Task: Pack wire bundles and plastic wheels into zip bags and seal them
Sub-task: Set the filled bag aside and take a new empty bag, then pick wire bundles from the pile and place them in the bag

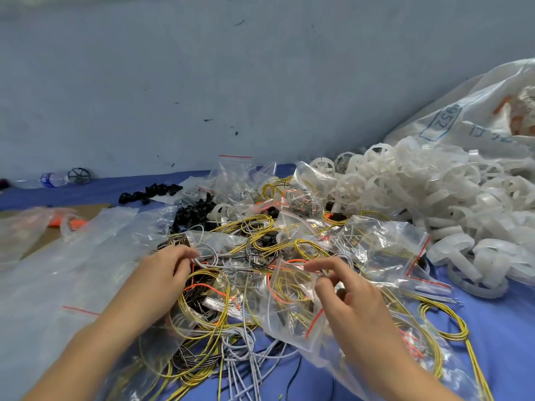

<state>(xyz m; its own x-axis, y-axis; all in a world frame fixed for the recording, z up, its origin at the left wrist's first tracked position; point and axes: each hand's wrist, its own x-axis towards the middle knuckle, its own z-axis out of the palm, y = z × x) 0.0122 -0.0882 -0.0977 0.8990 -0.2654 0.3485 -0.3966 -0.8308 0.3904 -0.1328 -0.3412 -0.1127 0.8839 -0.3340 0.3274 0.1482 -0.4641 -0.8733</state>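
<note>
While the packing was only partly done, the left hand (162,273) was observed with its fingers curled and pinched on a coil of grey-white wire (207,257), at the top of the tangle of yellow, orange and black wire loops (202,302) spread on the blue table cover (506,328). The right hand (350,299) was found with thumb and forefinger pinched on the mouth of a small clear zip bag with a red seal strip (289,296), in which yellow and orange wire was seen. The heap of translucent white plastic spoked wheels (434,198) lay well apart to the right, untouched. No wheel could be made out in the held bag. Three risks were judged:
- The coil could be snagged by neighbouring loops, which would then be dragged along.
- The thin bag mouth, held at one side only, could collapse and block entry.
- Strands left across the strip could prevent a full seal.
</note>
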